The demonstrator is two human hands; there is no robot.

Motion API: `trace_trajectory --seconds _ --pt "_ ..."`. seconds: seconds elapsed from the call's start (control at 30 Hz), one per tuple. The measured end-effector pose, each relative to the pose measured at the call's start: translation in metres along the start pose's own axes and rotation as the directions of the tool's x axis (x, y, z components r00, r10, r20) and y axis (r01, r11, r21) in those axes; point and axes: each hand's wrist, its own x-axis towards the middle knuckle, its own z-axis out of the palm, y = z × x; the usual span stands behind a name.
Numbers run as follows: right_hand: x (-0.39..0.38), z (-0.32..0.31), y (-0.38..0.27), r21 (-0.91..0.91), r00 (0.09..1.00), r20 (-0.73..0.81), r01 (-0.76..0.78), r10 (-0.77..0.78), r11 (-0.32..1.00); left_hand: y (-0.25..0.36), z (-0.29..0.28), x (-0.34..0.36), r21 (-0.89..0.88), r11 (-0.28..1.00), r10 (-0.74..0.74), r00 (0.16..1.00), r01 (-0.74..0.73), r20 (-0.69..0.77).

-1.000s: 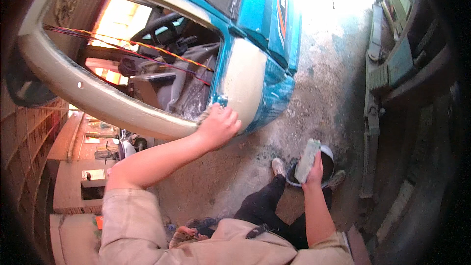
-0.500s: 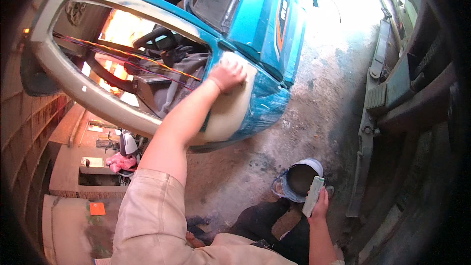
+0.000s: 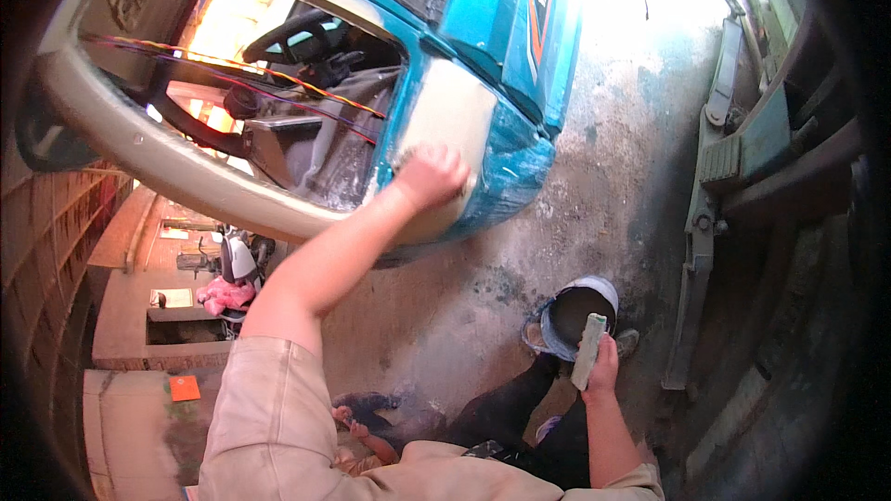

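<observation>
A teal vehicle cab (image 3: 515, 28) fills the upper left, with beige patches on its corner and window frame. My left hand (image 3: 433, 173) rests on the beige corner patch (image 3: 445, 107), fingers curled over something I cannot make out. My right hand (image 3: 603, 366) grips a long, pale grey-green block (image 3: 589, 348) held upright at lower right. Just behind that block, a bucket (image 3: 575, 292) with dark contents stands on the floor by my feet. Loose red, yellow and purple wires (image 3: 278, 79) cross the open window, with the steering wheel inside.
Metal machinery (image 3: 719, 153) lines the right side. A wall (image 3: 37, 241) runs along the left, near a scooter (image 3: 237, 255) with pink cloth on it. Another person's hand (image 3: 357, 427) shows low, beside my left arm. Concrete floor (image 3: 631, 65) stretches ahead, brightly lit at the far end.
My left hand slid up and rightward across the beige patch, then came a little back down. My right hand and block sit lower in view than a second ago.
</observation>
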Motion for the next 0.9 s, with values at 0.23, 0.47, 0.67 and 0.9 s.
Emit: trace_trajectory --seconds 0.23,0.47,0.67,0.9 --pt "-0.014 0.029 0.006 0.021 0.995 0.094 0.007 -0.009 1.000 0.058 -0.003 -0.058 -0.174 0.981 -0.075 0.994 0.088 0.081" --pt "-0.032 -0.031 0.022 0.059 0.994 -0.035 -0.102 0.104 0.993 0.186 -0.002 -0.149 -0.402 0.823 -0.170 0.849 0.401 0.500" --pt "-0.036 -0.097 -0.012 -0.225 0.996 -0.036 -0.083 0.077 0.971 0.265 -0.036 -0.290 -0.351 0.529 -0.072 0.453 0.773 0.889" --pt "-0.137 0.035 -0.092 -0.587 0.995 -0.101 -0.066 0.008 0.807 0.375 -0.102 -0.461 0.060 -0.027 -0.037 -0.061 0.998 0.997"
